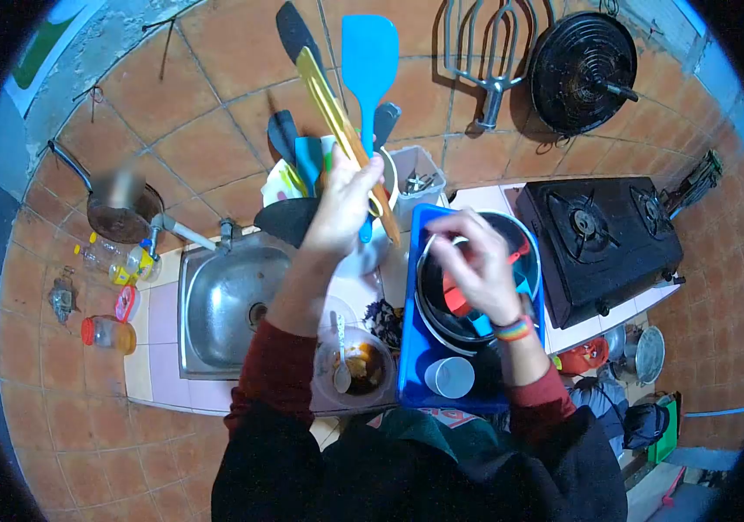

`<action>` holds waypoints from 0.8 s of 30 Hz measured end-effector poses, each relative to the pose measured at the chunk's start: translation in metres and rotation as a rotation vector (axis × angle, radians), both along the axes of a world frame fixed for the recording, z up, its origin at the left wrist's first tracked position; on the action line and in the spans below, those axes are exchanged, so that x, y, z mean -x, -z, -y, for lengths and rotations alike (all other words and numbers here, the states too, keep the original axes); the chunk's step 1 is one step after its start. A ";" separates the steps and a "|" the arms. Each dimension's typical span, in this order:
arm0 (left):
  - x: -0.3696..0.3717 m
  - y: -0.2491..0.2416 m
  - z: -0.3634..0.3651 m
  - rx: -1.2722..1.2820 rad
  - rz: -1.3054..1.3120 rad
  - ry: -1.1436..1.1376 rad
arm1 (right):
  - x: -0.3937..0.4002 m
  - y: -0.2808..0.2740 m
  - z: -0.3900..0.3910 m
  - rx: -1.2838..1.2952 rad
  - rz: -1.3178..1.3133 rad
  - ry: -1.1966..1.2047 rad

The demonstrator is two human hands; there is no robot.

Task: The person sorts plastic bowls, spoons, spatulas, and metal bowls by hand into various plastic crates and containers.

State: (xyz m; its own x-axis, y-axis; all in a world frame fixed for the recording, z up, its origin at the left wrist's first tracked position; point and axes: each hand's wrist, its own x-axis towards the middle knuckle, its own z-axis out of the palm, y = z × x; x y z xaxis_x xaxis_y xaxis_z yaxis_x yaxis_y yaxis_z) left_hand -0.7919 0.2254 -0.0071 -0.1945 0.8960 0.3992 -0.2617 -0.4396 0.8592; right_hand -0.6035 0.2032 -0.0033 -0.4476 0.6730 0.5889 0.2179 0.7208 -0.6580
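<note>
Left of the stove (pixel 603 244), left hand (pixel 343 207) grips yellow tongs (pixel 341 122), long axis slanting up-left over the holder. Right hand (pixel 476 261), nearer the stove, fingers curled loosely over the pot (pixel 428 291).

No readable txt, labels or nos. showing anywhere. Bottles (pixel 111 259) by the sink are carrying labels, but they're looking too small and blurred to read.
</note>
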 end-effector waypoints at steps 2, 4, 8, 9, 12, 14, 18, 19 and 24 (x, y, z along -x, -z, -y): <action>-0.012 -0.004 -0.002 -0.056 0.032 -0.040 | 0.036 -0.013 -0.009 -0.100 -0.022 -0.015; -0.008 0.004 -0.017 -0.116 0.021 -0.142 | 0.061 -0.016 -0.032 -0.123 -0.086 0.028; 0.021 0.021 -0.044 -0.143 -0.285 -0.479 | 0.062 -0.018 -0.054 -0.048 -0.112 0.039; 0.030 0.034 -0.053 -0.044 -0.262 -0.418 | 0.053 -0.018 -0.054 -0.038 -0.114 0.050; 0.033 0.043 -0.054 0.152 0.005 -0.245 | 0.010 -0.005 -0.063 0.036 -0.013 0.109; 0.041 0.069 -0.070 0.299 -0.093 -0.287 | -0.023 -0.005 -0.058 0.068 0.103 0.209; 0.054 0.123 -0.091 0.444 -0.511 -0.388 | -0.091 0.019 -0.062 0.065 0.304 0.341; 0.053 0.132 -0.094 0.490 -0.661 -0.390 | -0.109 0.031 -0.063 0.057 0.425 0.364; 0.032 0.086 -0.075 0.546 -0.643 -0.367 | -0.157 0.084 -0.057 0.001 0.918 0.234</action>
State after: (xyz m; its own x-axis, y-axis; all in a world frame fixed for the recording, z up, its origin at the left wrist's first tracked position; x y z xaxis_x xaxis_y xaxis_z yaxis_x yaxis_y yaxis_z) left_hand -0.8236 0.2999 -0.0934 -0.3909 0.9179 0.0682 0.4137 0.1090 0.9038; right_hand -0.4464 0.2598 -0.0877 -0.5895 0.8044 0.0734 0.7895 0.5930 -0.1581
